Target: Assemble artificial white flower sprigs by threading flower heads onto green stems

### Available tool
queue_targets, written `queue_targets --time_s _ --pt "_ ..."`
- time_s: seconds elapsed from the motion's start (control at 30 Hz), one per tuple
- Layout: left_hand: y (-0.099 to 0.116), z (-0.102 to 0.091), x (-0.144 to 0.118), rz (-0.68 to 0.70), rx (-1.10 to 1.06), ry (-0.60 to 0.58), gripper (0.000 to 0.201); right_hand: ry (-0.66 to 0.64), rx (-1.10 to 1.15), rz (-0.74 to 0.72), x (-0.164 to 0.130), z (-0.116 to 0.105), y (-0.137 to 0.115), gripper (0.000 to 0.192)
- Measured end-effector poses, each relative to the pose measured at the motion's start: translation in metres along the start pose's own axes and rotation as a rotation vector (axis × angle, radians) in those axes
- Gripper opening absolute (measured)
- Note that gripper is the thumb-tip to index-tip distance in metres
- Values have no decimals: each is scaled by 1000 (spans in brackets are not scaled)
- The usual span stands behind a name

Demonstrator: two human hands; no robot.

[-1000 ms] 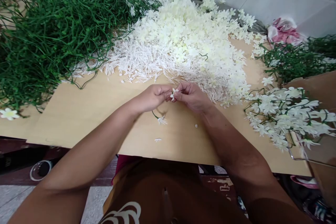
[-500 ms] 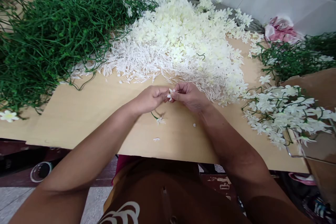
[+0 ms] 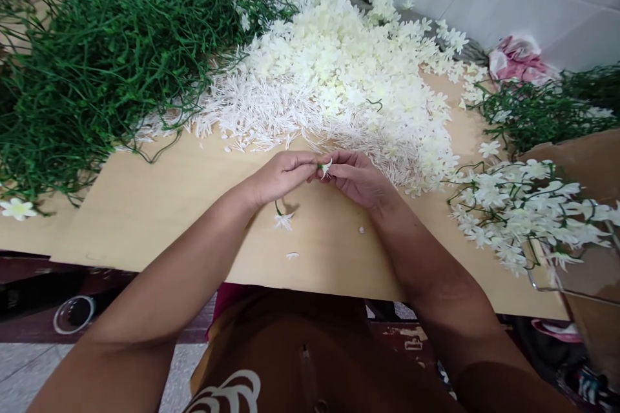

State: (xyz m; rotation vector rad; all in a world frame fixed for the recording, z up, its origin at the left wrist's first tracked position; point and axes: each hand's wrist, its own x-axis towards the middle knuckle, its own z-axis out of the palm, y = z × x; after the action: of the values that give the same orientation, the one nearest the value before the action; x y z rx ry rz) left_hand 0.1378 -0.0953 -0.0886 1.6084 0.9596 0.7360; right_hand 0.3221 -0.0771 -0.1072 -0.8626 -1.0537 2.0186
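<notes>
My left hand (image 3: 278, 175) and my right hand (image 3: 357, 177) meet fingertip to fingertip over the light wooden board (image 3: 159, 206). Between them they pinch a small white artificial flower (image 3: 325, 168). From my left hand a thin green stem (image 3: 278, 208) hangs down, ending in a second white flower (image 3: 283, 221) near the board. Just beyond my hands lies a big heap of loose white flower heads (image 3: 349, 71) and a spread of white stamen pieces (image 3: 252, 110).
A thick pile of green stems (image 3: 106, 58) fills the left. Finished flowered stems (image 3: 523, 213) lie at right beside a cardboard box (image 3: 586, 161) and more green stems (image 3: 542, 110). A loose petal (image 3: 291, 256) and small bead (image 3: 361, 230) lie near the board's front edge.
My hands stay pressed together at the same spot. The white flower between the fingertips has turned and sits deeper in the pinch; the hanging flower has swung slightly left.
</notes>
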Motion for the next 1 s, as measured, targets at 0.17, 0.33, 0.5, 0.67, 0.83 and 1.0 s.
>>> queue_targets --time_s 0.17,0.33,0.5,0.67,0.83,1.0 --pt "-1 -2 0 29 23 -10 21 -13 -5 10 0 0 -3 26" --pt "-1 0 0 21 -7 -4 20 3 -33 31 -2 3 -5 23" --pt "0 0 1 -50 -23 28 21 16 -63 49 -2 4 -4 17" --pt "1 0 2 -32 4 121 20 56 -19 38 -1 2 -3 19" --pt "-2 5 2 15 -64 223 17 32 20 34 -2 2 -4 25" --pt "-5 9 4 13 31 260 13 31 -5 33 -2 5 -2 32"
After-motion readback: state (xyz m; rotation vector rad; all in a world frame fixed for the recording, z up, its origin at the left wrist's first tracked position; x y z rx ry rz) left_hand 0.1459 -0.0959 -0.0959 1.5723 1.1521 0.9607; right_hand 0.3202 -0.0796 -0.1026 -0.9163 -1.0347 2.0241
